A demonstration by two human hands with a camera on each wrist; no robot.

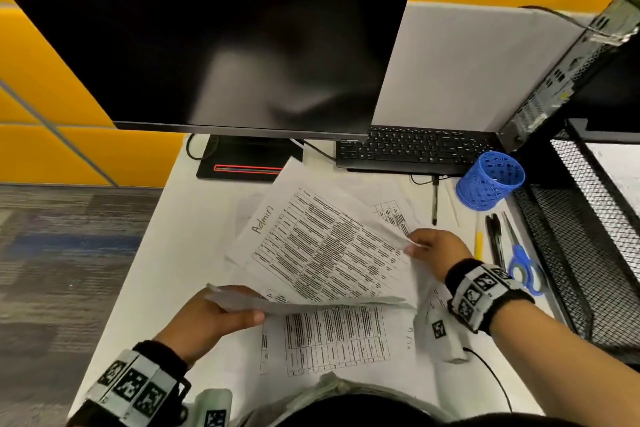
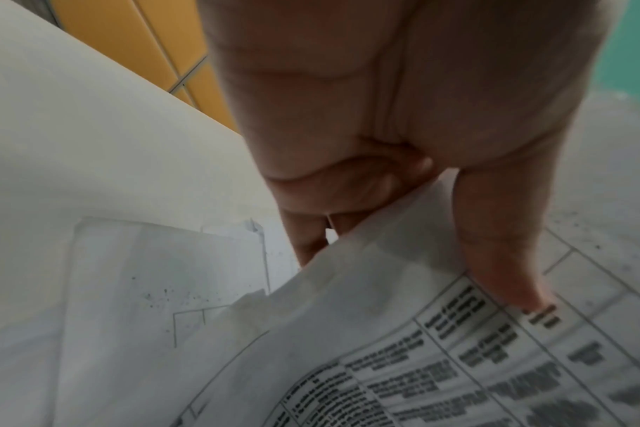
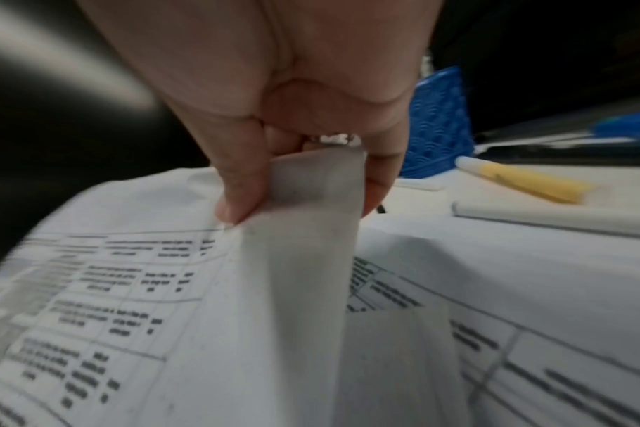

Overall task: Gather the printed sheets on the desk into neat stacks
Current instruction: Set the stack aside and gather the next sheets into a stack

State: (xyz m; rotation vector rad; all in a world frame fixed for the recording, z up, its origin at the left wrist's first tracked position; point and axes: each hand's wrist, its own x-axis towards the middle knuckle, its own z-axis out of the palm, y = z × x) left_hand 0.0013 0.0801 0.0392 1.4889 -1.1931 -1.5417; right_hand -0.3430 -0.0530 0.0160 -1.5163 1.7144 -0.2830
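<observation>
A bundle of printed sheets (image 1: 322, 246) with tables, the top one marked "Admin", is held up off the white desk (image 1: 145, 253) between both hands. My left hand (image 1: 221, 312) pinches its near left edge, thumb on top (image 2: 501, 260). My right hand (image 1: 429, 250) pinches the right corner, which curls between thumb and fingers (image 3: 311, 187). Another printed sheet (image 1: 336, 340) lies flat beneath, near the desk's front. More sheets (image 1: 391, 204) lie under the bundle toward the keyboard. A blank-side sheet (image 2: 157, 274) shows in the left wrist view.
A dark monitor (image 1: 221, 38) and black keyboard (image 1: 415, 149) stand behind the papers. At right sit a blue mesh pen cup (image 1: 490, 180), pens (image 1: 493, 239), a yellow marker (image 1: 478, 243), blue scissors (image 1: 523, 263), a black wire tray (image 1: 588, 229) and a computer case (image 1: 568, 73).
</observation>
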